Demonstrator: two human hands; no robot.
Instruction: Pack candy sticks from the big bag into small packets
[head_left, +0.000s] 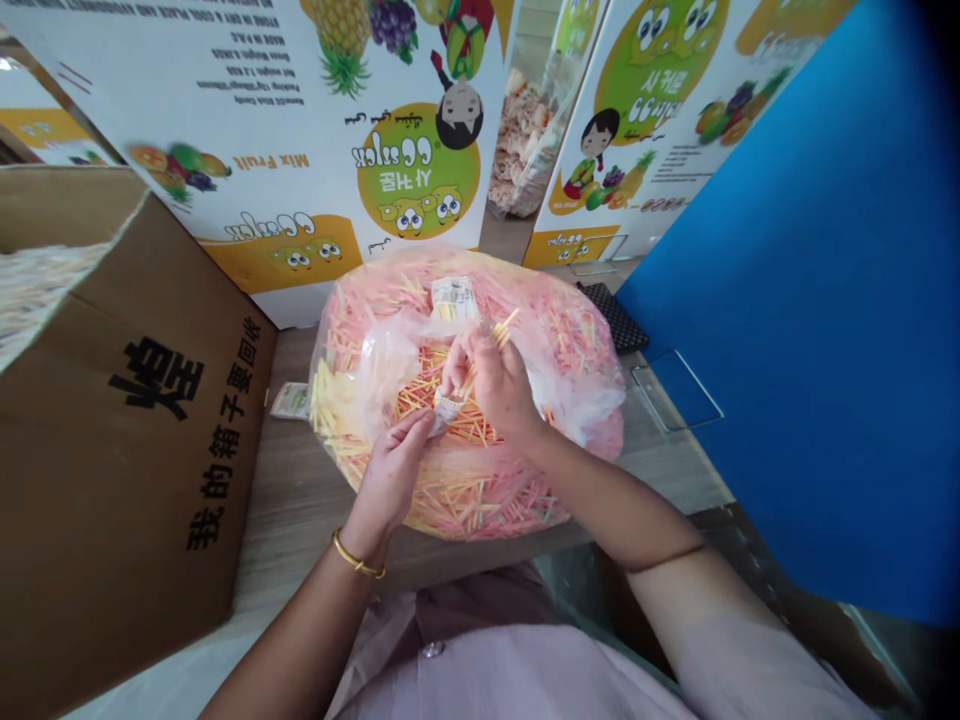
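Observation:
A large clear plastic bag (465,500) full of thin pink and yellow candy sticks lies on the table, its mouth spread open. Over that opening, my left hand (397,455) pinches a small printed packet (448,405) between thumb and fingers. Just to the upper right, my right hand (499,380) is closed around a few yellow candy sticks (506,325), whose ends poke out above the fingers. Its fingertips are close to the packet; whether they touch it I cannot tell. Another printed packet (454,298) rests on the far part of the bag.
To the left stands an open brown carton (150,450); a small packet (291,400) lies beside it. Printed white cartons (300,130) line the back, with a bag of pale material (521,140) between them. A blue panel (810,300) and a black textured object (615,315) are at right.

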